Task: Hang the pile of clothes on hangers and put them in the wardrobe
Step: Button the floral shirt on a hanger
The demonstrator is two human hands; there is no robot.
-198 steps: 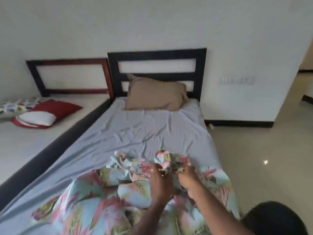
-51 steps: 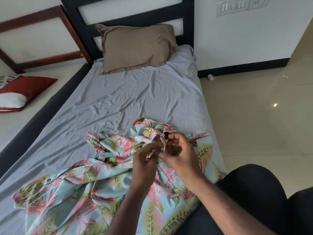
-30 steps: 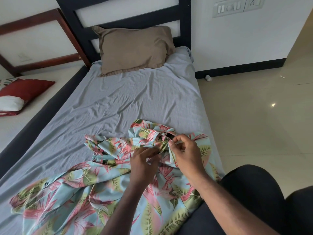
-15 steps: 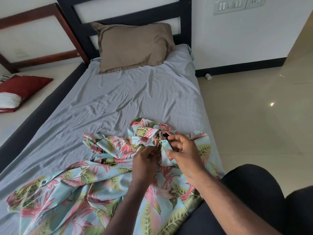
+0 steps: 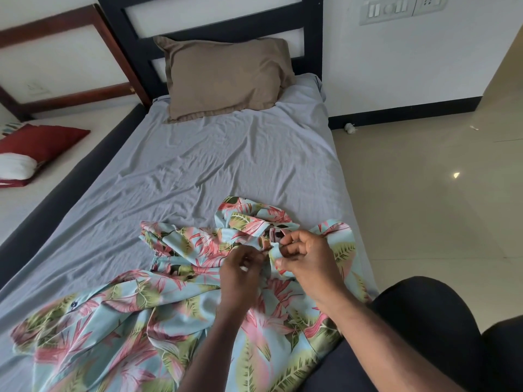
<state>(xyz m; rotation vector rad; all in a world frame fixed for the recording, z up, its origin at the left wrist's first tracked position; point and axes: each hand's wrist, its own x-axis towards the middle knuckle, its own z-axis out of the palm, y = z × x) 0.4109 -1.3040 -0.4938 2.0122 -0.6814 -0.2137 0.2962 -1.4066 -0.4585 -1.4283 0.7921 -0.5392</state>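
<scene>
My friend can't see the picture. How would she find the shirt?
Find the bed with the grey sheet and brown pillow. At its near end lies the shirt, gripped by both hands. It alone has pink and green leaves on light blue.

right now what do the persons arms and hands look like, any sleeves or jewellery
Both forearms are bare, with no sleeve in view. The left hand and the right hand show no gloves, rings or watch. Dark trousers cover the legs.
</scene>
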